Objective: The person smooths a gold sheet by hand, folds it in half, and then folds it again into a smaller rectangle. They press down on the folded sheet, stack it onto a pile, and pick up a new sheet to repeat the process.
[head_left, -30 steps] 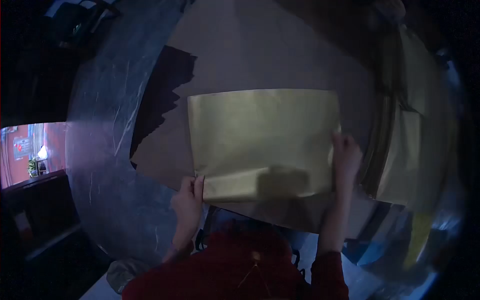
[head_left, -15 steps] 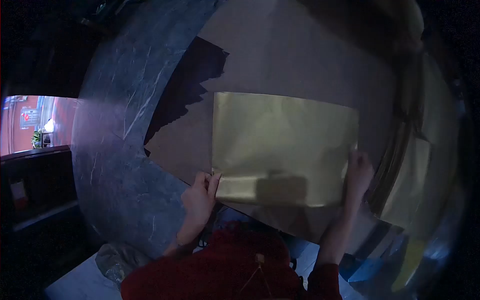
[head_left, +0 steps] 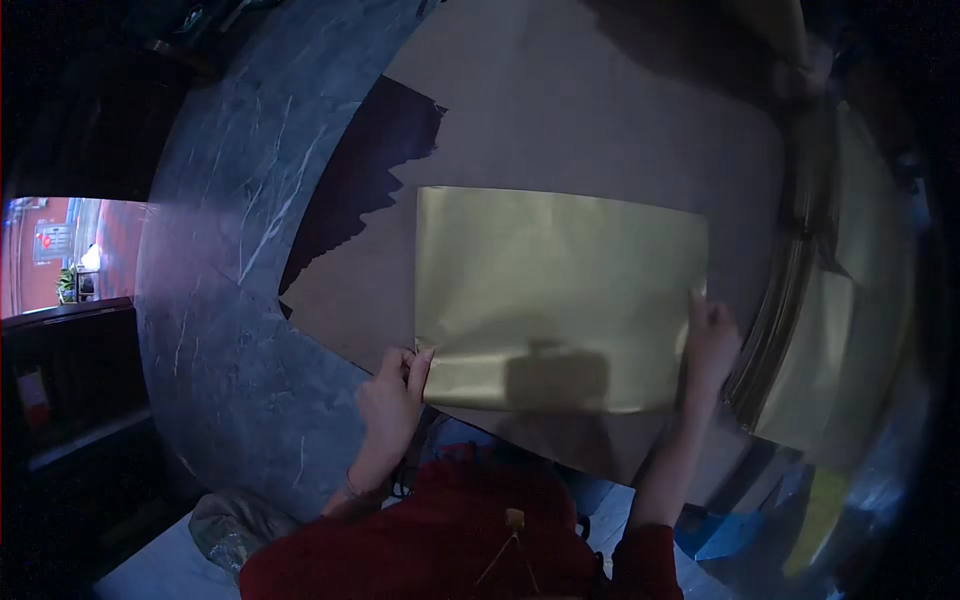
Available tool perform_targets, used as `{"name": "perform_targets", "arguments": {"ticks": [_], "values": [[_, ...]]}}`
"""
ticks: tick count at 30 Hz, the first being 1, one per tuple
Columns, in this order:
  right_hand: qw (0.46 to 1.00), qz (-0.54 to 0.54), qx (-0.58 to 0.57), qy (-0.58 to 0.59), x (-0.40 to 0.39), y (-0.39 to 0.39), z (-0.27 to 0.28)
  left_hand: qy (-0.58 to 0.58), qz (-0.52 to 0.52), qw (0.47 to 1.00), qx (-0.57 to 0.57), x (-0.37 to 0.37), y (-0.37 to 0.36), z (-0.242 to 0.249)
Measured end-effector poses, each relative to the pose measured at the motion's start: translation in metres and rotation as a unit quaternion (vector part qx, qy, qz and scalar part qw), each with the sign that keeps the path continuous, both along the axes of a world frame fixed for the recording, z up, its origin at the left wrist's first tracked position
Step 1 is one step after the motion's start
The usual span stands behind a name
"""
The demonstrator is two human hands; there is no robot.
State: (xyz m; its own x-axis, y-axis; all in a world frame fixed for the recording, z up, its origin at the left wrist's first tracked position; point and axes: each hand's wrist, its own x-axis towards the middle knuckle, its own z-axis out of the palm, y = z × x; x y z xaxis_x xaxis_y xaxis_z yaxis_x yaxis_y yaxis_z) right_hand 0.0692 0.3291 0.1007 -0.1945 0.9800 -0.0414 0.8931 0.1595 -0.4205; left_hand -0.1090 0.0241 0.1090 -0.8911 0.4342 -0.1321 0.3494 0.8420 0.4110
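Observation:
A gold sheet (head_left: 560,290) lies on a brown board (head_left: 600,130), its near edge curved or folded over toward me. My left hand (head_left: 393,395) pinches the sheet's lower left corner between thumb and fingers. At the sheet's right edge is my right hand (head_left: 712,345), its fingers curled in at the edge; slight blur hides whether they grip it. A dark shadow falls across the lower middle of the sheet.
A grey marbled surface (head_left: 240,270) extends to the left, beside a torn dark patch (head_left: 365,165) on the board. More gold sheets (head_left: 820,340) lie at the right. A crumpled bag (head_left: 235,525) sits at the lower left.
The whole view has shifted slightly, moving the sheet and board a little to the left in the picture. Both hands keep nearly the same places at the sheet's edges.

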Motion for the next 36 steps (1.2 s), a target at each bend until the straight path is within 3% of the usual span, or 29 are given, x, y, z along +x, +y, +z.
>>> {"name": "perform_targets", "arguments": {"ticks": [3, 10, 13, 17, 19, 20, 22, 23, 25, 29, 36], "values": [[0.999, 0.014, 0.044, 0.001, 0.003, 0.001, -0.007, 0.009, 0.001, 1.0, -0.004, 0.001, 0.0, -0.001], [1.0, 0.007, 0.014, -0.003, 0.003, 0.002, -0.008, -0.005, 0.002, 1.0, -0.014, -0.001, 0.001, 0.002], [0.997, 0.023, 0.067, -0.005, 0.005, 0.002, -0.011, 0.016, -0.011, 1.0, -0.005, 0.0, -0.001, -0.003], [1.0, 0.009, 0.01, -0.012, 0.0, 0.001, -0.003, -0.007, -0.027, 0.999, -0.039, -0.009, 0.003, 0.01], [1.0, 0.017, 0.019, 0.006, 0.004, 0.003, -0.01, 0.02, -0.103, 0.994, -0.011, -0.021, 0.008, 0.017], [1.0, 0.023, 0.019, 0.006, 0.007, 0.005, -0.012, 0.002, -0.137, 0.982, -0.128, -0.032, 0.013, 0.022], [0.998, 0.035, 0.042, 0.032, 0.008, 0.005, -0.015, 0.082, -0.309, 0.945, -0.067, -0.054, 0.024, 0.035], [0.998, 0.036, 0.053, -0.014, 0.009, 0.005, -0.015, 0.082, -0.301, 0.947, -0.07, -0.065, 0.03, 0.036], [0.998, 0.043, 0.045, -0.009, 0.008, 0.004, -0.014, 0.132, -0.481, 0.856, -0.137, -0.084, 0.047, 0.036], [0.997, 0.044, 0.058, -0.017, 0.008, 0.004, -0.015, 0.047, -0.556, 0.82, -0.127, -0.108, 0.078, 0.032], [0.999, 0.027, 0.004, -0.021, 0.002, 0.002, -0.003, -0.022, -0.559, 0.807, -0.186, -0.12, 0.091, 0.03]]}}
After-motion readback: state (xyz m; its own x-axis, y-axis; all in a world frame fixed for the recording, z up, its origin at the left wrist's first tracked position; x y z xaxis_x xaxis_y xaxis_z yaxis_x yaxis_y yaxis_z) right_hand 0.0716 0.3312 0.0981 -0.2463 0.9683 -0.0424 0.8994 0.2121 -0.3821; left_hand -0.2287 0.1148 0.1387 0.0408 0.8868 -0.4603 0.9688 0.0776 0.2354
